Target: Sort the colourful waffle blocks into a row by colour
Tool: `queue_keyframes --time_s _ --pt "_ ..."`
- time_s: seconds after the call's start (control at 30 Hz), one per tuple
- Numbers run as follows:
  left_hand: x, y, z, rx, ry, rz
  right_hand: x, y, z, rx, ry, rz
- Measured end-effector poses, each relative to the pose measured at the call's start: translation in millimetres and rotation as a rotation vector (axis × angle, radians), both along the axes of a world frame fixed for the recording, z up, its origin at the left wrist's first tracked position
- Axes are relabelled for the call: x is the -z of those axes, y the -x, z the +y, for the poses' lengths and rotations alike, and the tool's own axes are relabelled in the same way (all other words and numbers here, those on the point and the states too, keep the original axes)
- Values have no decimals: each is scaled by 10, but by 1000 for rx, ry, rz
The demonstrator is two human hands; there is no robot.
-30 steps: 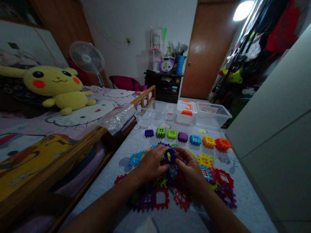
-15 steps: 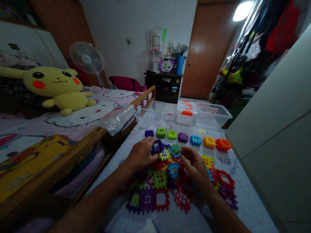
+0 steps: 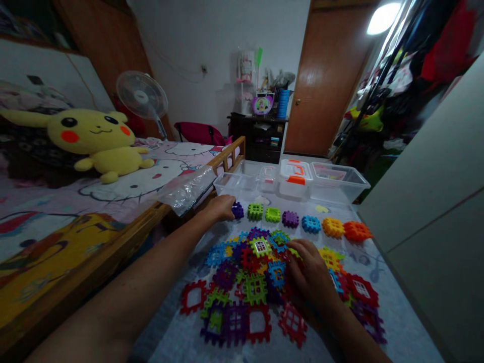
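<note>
My left hand [image 3: 220, 206] reaches far forward and touches a dark purple block [image 3: 238, 209] at the left end of a row of coloured waffle blocks [image 3: 302, 222]. Whether its fingers still grip the block is hard to tell. My right hand [image 3: 308, 269] rests palm down on a loose pile of flat window and frame blocks [image 3: 249, 275], fingers curled over pieces near a green block [image 3: 260, 246]. The row runs purple, green, green, purple, blue, yellow, orange [image 3: 356, 231].
Clear plastic boxes [image 3: 340, 180] and a small case with an orange latch [image 3: 295, 176] stand behind the row. A bed with a wooden rail [image 3: 159, 212], a plastic bag [image 3: 187, 189] and a yellow plush [image 3: 98, 141] lies left. A grey cabinet [image 3: 434, 201] flanks the right.
My left hand has carried the dark purple block from above the pile forward to the left end of the row. My right hand has dropped onto the pile.
</note>
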State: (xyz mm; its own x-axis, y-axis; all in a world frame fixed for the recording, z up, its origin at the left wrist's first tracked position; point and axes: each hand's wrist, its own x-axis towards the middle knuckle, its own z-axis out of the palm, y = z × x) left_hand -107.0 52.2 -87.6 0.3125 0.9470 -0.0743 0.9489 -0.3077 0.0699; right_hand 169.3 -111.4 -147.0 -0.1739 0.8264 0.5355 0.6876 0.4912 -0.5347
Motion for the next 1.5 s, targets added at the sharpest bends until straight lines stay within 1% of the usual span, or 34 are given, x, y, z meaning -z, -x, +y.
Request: queue_keyframes --time_s 0.1,0.23,0.43,0.53,0.67,0.77,0.83,0.9,1.0,1.1,1.17,1.3,1.4,1.5 --pt "53 -79 109 -3 26 22 -2 -3 -7 -2 5 -9" --pt "125 -114 191 -28 54 29 -18 -4 -7 -2 13 -17" --pt "243 -86 245 -53 84 -6 -19 -14 -11 -1 9 -36" --pt "257 -59 228 -48 67 -50 -24 -23 -19 11 6 -43" --pt "185 25 73 1 13 -142 -46 -57 -16 45 10 -29" --pt "122 143 -174 48 -48 -289 -51 -111 16 87 11 -30" --pt "124 235 -370 71 -62 -354 -46 -146 45 109 25 -55" --pt "174 316 -550 77 -37 -428 -43 -160 65 95 50 -92" --pt "314 365 -737 15 37 -649 -67 -117 60 18 80 -153" --pt "465 323 -813 -114 90 -921 -116 -3 21 -61 89 -224" --pt "548 280 -824 -169 102 -1047 -142 87 -5 -98 105 -283" --pt "679 256 -821 -192 87 -1088 -179 235 -33 -162 154 -374" --pt "753 279 -823 -197 73 -1080 -233 288 -42 -192 194 -355" --pt "793 288 -827 -198 60 -1062 -288 297 -52 -201 218 -327"
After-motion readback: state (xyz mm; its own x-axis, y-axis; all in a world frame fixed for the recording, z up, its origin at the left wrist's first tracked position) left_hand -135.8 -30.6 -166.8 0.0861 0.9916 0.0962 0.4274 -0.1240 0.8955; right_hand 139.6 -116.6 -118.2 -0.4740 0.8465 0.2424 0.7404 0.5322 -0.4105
